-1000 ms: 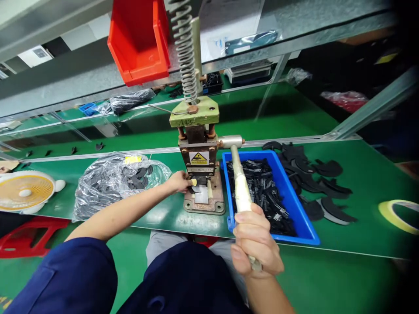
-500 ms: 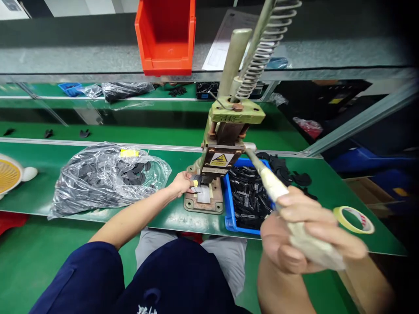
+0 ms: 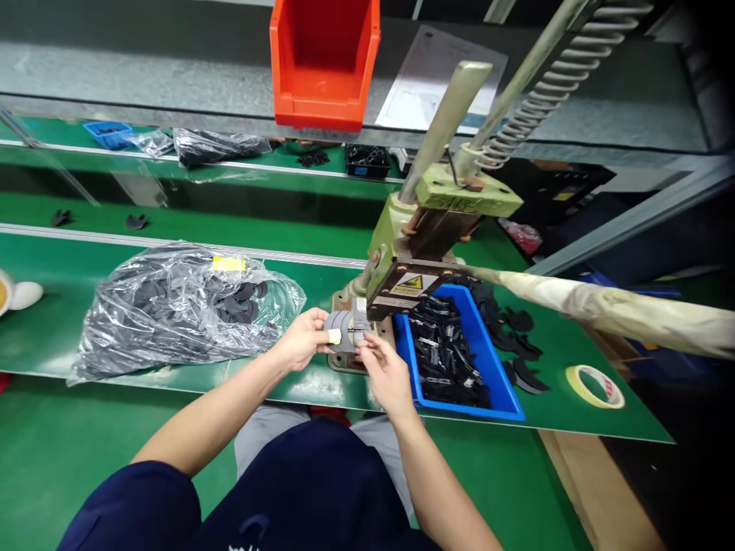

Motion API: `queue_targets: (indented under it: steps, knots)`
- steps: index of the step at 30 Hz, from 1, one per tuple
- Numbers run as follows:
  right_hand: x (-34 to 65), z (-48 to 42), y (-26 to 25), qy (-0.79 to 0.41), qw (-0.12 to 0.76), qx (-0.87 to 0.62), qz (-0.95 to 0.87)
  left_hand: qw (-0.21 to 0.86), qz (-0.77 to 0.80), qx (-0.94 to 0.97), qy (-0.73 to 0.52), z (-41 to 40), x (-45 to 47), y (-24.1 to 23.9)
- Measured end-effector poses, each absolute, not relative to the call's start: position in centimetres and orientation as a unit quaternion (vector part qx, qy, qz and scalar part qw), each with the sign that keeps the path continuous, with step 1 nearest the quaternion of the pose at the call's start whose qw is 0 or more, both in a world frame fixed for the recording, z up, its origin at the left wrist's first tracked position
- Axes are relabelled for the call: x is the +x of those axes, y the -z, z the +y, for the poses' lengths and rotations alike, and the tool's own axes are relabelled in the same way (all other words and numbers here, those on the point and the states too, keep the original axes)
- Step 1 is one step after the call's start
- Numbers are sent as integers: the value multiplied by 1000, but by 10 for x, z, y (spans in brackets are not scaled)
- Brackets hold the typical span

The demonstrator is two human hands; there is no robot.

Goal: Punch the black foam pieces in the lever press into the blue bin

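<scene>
A dark grey curved plastic part (image 3: pixel 344 325) with a small yellow patch is held at the base of a green hand press (image 3: pixel 383 233). My left hand (image 3: pixel 302 339) pinches its left side between thumb and fingers. My right hand (image 3: pixel 390 375) has its thumb and fingertips closed on the right edge of the same part, just below the press head. The wrapped press lever (image 3: pixel 602 300) sticks out to the right with no hand on it. Part of the press base is hidden behind the part and my fingers.
Right of the press stands a blue bin (image 3: pixel 471 411) of black pieces, with loose dark curved parts (image 3: pixel 525 376) and a tape roll (image 3: pixel 576 386) beyond. A clear plastic bag (image 3: pixel 143 306) of dark parts lies left. An orange bin (image 3: pixel 318 113) overhangs from the shelf.
My right hand has let go of the lever and come over to the part at the press. The lever has risen, and the part now shows more fully in front of the press head.
</scene>
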State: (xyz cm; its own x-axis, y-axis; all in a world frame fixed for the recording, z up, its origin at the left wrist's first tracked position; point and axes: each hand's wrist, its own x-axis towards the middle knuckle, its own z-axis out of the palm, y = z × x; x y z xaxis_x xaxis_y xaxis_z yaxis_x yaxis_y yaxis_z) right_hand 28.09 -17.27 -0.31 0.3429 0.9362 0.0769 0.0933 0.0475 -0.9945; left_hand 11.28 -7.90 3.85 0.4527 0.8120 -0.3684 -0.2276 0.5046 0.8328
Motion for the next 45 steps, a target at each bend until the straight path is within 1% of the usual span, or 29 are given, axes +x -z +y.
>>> queue_targets:
  steps: [4,8,11,13,16,19,23,27,30,33,36,38,40,42,45]
  knots:
    - [277,-163,0,-439,570,-560,-410,798,379,358,-302,-89,113,-42]
    - [286,-163,-10,-549,537,-528,-362,760,374,422,-322,-90,112,-34]
    - [298,-167,-16,-650,475,-494,-328,676,356,559,-322,-89,106,-34]
    - [304,-170,-18,-708,421,-469,-318,587,320,686,-286,-89,101,-42]
    - [307,-178,-17,-766,353,-431,-321,435,184,852,-224,-91,96,-61]
    - [300,-190,-12,-781,327,-408,-343,336,58,922,-185,-94,93,-82]
    - [289,-209,-8,-750,337,-409,-396,279,9,950,-143,-97,90,-101]
    - [279,-227,-14,-672,392,-451,-439,285,-7,951,-116,-101,89,-115]
    - [265,-236,-13,-624,432,-486,-435,307,6,945,-114,-103,90,-123]
    - [254,-237,-8,-620,447,-492,-417,362,60,920,-135,-101,90,-129]
    - [252,-231,-7,-654,436,-473,-398,438,124,880,-139,-97,87,-126]
    - [258,-226,-12,-675,420,-461,-394,487,171,846,-135,-91,83,-115]
    - [270,-222,-18,-658,415,-477,-408,535,235,797,-154,-77,78,-95]
    - [290,-218,-22,-594,424,-536,-424,568,324,725,-215,-52,72,-71]
    - [332,-214,-19,-464,428,-660,-408,550,505,570,-343,6,55,-40]
